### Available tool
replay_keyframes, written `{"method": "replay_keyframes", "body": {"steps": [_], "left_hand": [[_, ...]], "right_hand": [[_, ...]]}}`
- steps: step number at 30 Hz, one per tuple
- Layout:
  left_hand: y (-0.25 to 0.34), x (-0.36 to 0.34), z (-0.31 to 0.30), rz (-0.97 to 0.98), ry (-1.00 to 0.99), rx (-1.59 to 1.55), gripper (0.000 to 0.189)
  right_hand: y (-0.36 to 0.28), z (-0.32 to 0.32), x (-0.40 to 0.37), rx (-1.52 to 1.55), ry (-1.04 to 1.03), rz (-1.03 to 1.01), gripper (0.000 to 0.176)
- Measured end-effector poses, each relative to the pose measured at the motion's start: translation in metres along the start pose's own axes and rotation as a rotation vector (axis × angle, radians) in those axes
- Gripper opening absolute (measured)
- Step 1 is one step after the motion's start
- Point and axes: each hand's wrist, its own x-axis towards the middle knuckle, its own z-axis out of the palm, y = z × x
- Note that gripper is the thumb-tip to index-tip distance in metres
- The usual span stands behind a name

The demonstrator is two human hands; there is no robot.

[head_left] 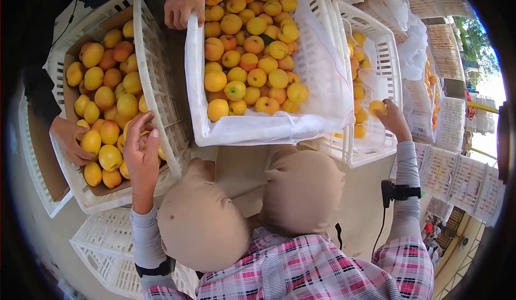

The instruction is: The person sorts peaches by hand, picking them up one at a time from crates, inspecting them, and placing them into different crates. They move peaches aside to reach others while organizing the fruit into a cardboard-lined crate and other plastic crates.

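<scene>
My right hand (395, 121) is closed on a yellow apricot (377, 108) at the near right side of a white crate (388, 58) lined with white sheeting, with more apricots in it. My left hand (142, 152) is raised over the near rim of the left crate (156, 79), its fingers loosely curved and apart, with no fruit visible in it. Yellow-orange apricots (109, 157) fill that crate, which has a cardboard lining. Between my hands, in front of my knees, stands a lined white crate (269, 133) of apricots (252, 44).
Another person's hand (185, 3) grips the middle crate's left rim; another hand (74, 141) rests on apricots in the left crate. A white crate (115, 241) stands low at my left. Stacked crates (451, 181) line the right side. A cable (380, 230) hangs from my right wrist strap.
</scene>
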Motion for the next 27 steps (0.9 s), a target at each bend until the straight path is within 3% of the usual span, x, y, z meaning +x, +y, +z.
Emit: {"method": "replay_keyframes", "body": {"steps": [1, 3, 5, 7, 8, 9, 10, 11, 12, 14, 18, 21, 22, 24, 25, 27], "left_hand": [[-0.002, 0.0, -0.002, 0.005, -0.004, -0.004, 0.03], [0.003, -0.002, 0.001, 0.002, 0.006, 0.025, 0.03], [0.003, -0.003, 0.002, 0.001, 0.01, 0.053, 0.03], [0.0, -0.004, 0.005, 0.122, 0.031, 0.152, 0.029], [0.0, -0.004, 0.006, 0.12, 0.029, 0.151, 0.029], [0.0, -0.005, 0.007, 0.106, 0.036, 0.131, 0.028], [0.0, -0.007, 0.008, 0.089, 0.045, 0.111, 0.027], [-0.002, -0.007, 0.007, 0.08, 0.049, 0.113, 0.027], [-0.003, -0.006, 0.007, 0.105, 0.044, 0.12, 0.027], [-0.004, -0.005, 0.005, 0.117, 0.041, 0.134, 0.027], [-0.001, -0.002, 0.0, 0.068, 0.014, 0.071, 0.026], [-0.003, 0.002, 0.0, 0.081, 0.011, 0.088, 0.025], [-0.005, 0.003, 0.001, 0.095, 0.008, 0.068, 0.024], [-0.005, 0.005, -0.001, 0.12, 0.022, 0.057, 0.024], [-0.002, 0.006, -0.001, 0.107, 0.003, 0.046, 0.023], [0.001, 0.008, -0.001, 0.12, -0.003, 0.03, 0.023]], "right_hand": [[-0.01, -0.001, -0.001, -0.142, 0.15, -0.105, 0.048], [-0.061, -0.02, 0.009, 0.108, 0.263, -0.259, 0.04], [-0.13, -0.031, 0.012, 0.581, 0.1, -0.343, 0.032], [-0.181, -0.023, 0.02, 0.527, -0.166, -0.504, 0.033], [-0.195, -0.006, 0.03, 0.406, -0.293, -0.601, 0.039], [-0.204, 0.022, 0.04, 0.187, -0.251, -0.757, 0.045], [-0.211, 0.051, 0.05, -0.013, -0.334, -0.787, 0.048], [-0.215, 0.077, 0.06, -0.215, -0.414, -0.816, 0.051], [-0.224, 0.087, 0.067, -0.214, -0.42, -0.824, 0.051], [-0.24, 0.103, 0.071, -0.654, -0.784, -0.702, 0.056], [-0.226, 0.119, 0.07, -0.686, -0.741, -0.727, 0.059], [-0.204, 0.105, 0.082, -0.195, -0.66, -0.668, 0.067], [-0.208, 0.091, 0.079, -0.2, -0.653, -0.678, 0.067], [-0.216, 0.057, 0.063, 0.474, -0.865, -0.532, 0.071], [-0.222, 0.045, 0.056, 0.471, -0.855, -0.549, 0.071], [-0.234, 0.026, 0.044, 0.923, -1.018, -0.423, 0.074]]}}
